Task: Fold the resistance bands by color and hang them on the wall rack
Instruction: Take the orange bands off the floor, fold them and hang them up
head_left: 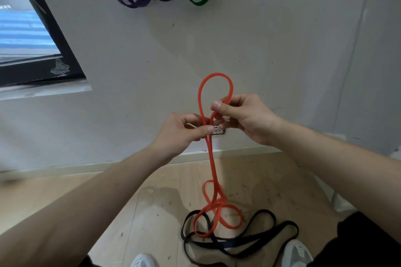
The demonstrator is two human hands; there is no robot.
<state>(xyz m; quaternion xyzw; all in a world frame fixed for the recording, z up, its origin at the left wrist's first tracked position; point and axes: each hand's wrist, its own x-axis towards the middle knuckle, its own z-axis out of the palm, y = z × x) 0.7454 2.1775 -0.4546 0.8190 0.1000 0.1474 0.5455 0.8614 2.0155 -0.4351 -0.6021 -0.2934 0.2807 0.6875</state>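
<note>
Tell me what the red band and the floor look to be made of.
The red band: probably rubber or latex, matte; it bends into limp loops. The floor: pale wood-look planks with visible seams, slight sheen; solid wood or laminate cannot be told.

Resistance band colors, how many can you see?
4: purple bands and green bands hang on the wall; red band held by left hand and right hand; black band on the floor. Others may hang higher.
</note>
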